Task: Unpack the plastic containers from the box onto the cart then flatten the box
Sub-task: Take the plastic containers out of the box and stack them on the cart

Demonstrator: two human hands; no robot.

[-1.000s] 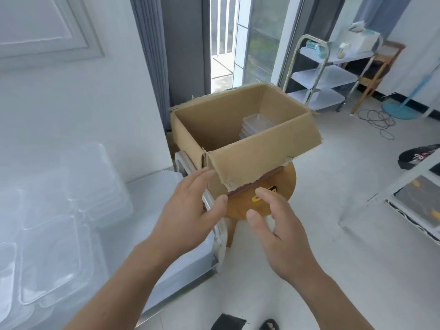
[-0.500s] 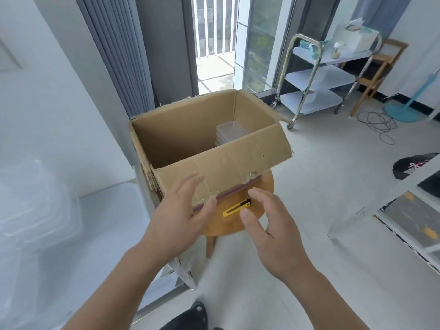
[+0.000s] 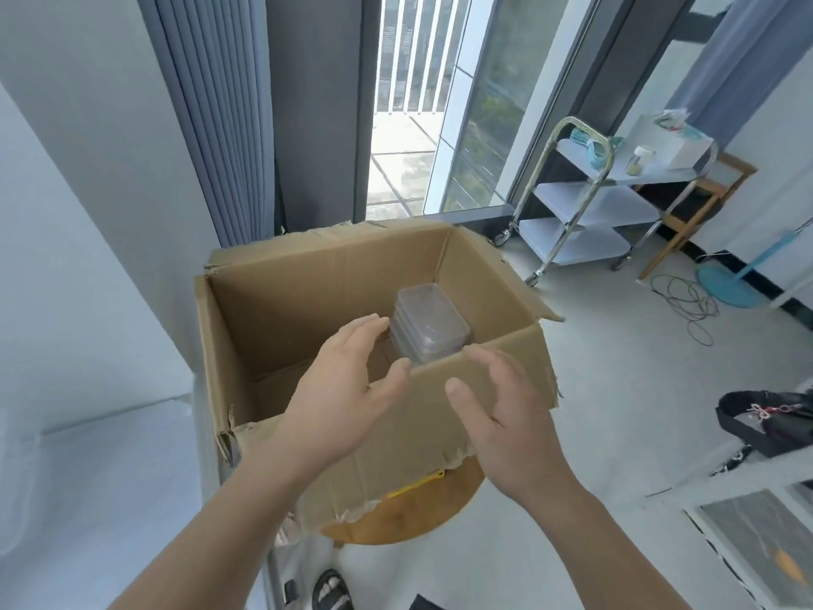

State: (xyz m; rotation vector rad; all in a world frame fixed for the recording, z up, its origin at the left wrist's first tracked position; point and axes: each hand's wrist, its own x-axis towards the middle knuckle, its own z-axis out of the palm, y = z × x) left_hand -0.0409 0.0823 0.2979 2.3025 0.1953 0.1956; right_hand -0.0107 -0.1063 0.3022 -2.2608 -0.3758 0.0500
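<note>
An open brown cardboard box [image 3: 308,297] stands on a round wooden stool [image 3: 409,512]. Inside, at its right near corner, sits a small stack of clear plastic containers [image 3: 429,321]. My left hand [image 3: 338,389] reaches over the near wall into the box, fingers spread and just left of the stack, holding nothing. My right hand [image 3: 501,407] hovers over the near flap to the right, fingers loosely spread, empty. The white cart surface [image 3: 110,477] lies at the lower left.
A yellow utility knife [image 3: 418,482] peeks out on the stool under the box flap. A steel three-shelf trolley [image 3: 589,204] stands at the back right. A black bag [image 3: 765,420], cables and a white rack are at the right. A sandalled foot [image 3: 330,592] shows below.
The view has moved closer over the box. Both hands have risen from in front of the near flap to the box rim, the left one now reaching inside toward the container stack.
</note>
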